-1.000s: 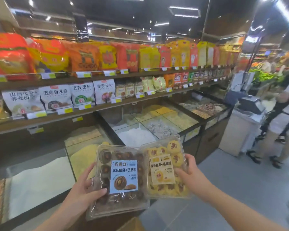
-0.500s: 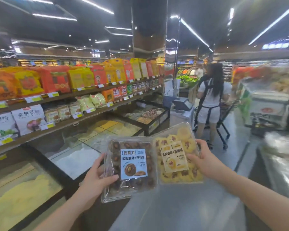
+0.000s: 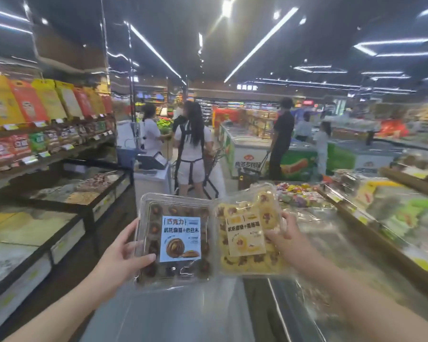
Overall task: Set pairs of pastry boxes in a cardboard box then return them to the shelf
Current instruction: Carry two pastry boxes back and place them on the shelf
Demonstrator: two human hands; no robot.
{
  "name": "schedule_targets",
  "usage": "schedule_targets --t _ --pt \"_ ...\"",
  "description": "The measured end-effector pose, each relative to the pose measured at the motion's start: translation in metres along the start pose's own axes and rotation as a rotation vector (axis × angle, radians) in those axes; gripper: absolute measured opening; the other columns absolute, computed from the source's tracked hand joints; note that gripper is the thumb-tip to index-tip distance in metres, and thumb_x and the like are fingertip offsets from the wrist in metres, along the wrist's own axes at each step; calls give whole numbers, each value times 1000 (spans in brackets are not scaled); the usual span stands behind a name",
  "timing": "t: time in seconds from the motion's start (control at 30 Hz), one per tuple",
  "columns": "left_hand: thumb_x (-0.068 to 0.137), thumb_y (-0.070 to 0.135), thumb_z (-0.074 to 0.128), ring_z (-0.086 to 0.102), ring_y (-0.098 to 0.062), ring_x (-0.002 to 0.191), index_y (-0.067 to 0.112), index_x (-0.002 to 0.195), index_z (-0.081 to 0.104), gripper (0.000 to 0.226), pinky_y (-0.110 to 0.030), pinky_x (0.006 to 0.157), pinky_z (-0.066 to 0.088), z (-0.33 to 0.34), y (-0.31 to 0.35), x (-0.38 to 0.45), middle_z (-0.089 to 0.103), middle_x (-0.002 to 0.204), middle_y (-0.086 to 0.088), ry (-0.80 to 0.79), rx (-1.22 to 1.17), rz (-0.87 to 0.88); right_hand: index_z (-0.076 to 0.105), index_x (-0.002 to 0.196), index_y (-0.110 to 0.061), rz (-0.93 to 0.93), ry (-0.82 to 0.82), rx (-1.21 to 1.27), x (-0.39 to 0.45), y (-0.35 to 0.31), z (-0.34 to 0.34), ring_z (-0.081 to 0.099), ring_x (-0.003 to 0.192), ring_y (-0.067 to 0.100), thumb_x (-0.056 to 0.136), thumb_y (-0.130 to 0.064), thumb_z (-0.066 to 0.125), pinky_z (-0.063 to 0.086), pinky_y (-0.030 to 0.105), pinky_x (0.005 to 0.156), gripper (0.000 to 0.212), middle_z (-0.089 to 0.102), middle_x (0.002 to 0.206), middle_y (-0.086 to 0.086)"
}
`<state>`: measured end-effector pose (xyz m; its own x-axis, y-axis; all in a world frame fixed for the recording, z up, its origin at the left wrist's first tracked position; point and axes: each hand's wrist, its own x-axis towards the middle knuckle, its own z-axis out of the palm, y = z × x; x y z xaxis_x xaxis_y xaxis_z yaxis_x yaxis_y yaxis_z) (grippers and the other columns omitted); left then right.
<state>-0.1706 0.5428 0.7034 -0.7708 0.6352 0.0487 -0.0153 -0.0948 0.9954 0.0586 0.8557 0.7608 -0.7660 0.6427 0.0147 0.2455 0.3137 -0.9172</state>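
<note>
My left hand [image 3: 122, 259] grips the left edge of a clear pastry box of dark chocolate pastries [image 3: 176, 240] with a blue label. My right hand [image 3: 288, 239] holds the right side of a second clear pastry box of yellow pastries [image 3: 247, 230] with a cream label. The two boxes are held side by side at chest height, edges touching, above the aisle floor. No cardboard box shows in the view.
Shelves of bagged goods [image 3: 35, 129] and bulk bins [image 3: 67, 191] run along the left. A glass-topped display counter [image 3: 356, 230] of packaged foods lies to the right. A scale stand [image 3: 151, 169], several people [image 3: 193, 149] and a freezer chest [image 3: 250, 154] stand ahead in the aisle.
The view has swung right, away from the left shelf towards the aisle and the right-hand counter. Both hands keep the same hold on the two boxes.
</note>
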Motion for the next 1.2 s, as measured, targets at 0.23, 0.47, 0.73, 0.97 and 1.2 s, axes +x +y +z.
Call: schedule_targets --t 0.23,0.47,0.73,0.97,1.2 --pt "36 33 106 74 -40 106 50 147 45 129 -66 94 54 47 -5 77 75 121 -12 -245 -30 -58 20 149 -33 102 259 -40 -20 26 -46 69 61 -6 104 -33 55 47 13 45 57 70 121 1" --pt "62 11 96 75 -39 103 49 144 46 103 -59 84 60 134 -16 130 74 123 -14 -463 -51 -90 27 142 -32 178 545 -43 -61 61 -90 72 83 7 101 -33 59 60 25 68 52 64 122 -3" --pt "89 -12 69 77 -35 94 37 143 43 78 -37 66 65 294 -37 131 79 106 -11 -669 23 -88 23 149 -31 296 736 -1 -123 113 -187 63 92 -1 101 -33 60 52 16 62 61 59 111 -17" --pt "82 1 82 72 -20 100 30 135 50 68 -19 66 56 439 -54 117 71 120 -3 -778 81 -98 23 151 -33 411 891 -46 -164 159 -288 73 90 14 101 -34 58 60 36 72 61 65 121 -6" --pt "84 -2 79 77 -14 91 30 130 53 62 -21 67 59 557 -69 109 74 118 -8 -904 88 -110 23 153 -30 486 987 -129 -207 196 -367 70 91 17 101 -32 59 59 33 62 64 62 130 1"
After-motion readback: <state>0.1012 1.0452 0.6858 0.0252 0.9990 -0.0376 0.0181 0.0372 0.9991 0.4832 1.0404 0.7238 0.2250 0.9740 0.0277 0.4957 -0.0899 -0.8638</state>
